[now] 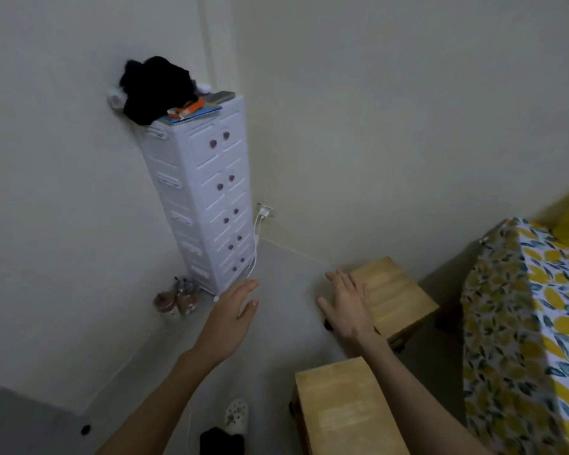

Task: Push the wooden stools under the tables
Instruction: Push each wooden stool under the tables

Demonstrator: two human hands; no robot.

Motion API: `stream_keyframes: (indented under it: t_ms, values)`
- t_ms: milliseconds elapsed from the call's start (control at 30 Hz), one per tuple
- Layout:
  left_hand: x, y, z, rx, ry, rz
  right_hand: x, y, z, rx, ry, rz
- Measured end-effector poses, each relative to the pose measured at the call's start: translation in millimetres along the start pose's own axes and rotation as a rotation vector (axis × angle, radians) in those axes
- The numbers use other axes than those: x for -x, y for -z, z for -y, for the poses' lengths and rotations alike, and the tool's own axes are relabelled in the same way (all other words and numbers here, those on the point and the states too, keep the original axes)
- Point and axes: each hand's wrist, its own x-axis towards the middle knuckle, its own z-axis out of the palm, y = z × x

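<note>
Two light wooden stools stand on the pale floor. The far stool (395, 293) sits right of centre, close to the table draped in a lemon-print cloth (519, 310). The near stool (345, 408) stands at the bottom, left of that table. My right hand (345, 307) is open, fingers spread, over the far stool's left edge; whether it touches the wood I cannot tell. My left hand (234, 316) is open and held in the air over the floor, away from both stools.
A tall white plastic drawer tower (207, 198) stands in the corner with dark clothing (155, 88) on top. A white cable (255, 247) hangs from a wall socket beside it. Small jars (178, 298) sit at its foot. A white clog (236, 415) lies near my feet.
</note>
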Motion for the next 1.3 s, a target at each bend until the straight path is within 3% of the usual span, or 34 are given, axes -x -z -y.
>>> stream_keyframes:
  t_ms: [333,567,767,1167,1300]
  values:
    - [-236,-25,26,-0.056,-0.237,0.424,-124,-8,-31,-0.024,-0.387,-0.087]
    - [-367,-124,23,-0.093,-0.356,0.692,-192,-25,-104,-0.118,-0.67,-0.127]
    - [-443,-223,44,-0.086,-0.344,0.874,-251,-60,-165,-0.243,-0.858,-0.132]
    - [-521,-455,165,-0.2,-0.482,1.311,-310,-246,-286,-0.284,-1.232,-0.186]
    - [-526,-516,210,-0.203,-0.591,1.378,-324,-311,-304,-0.216,-1.295,-0.154]
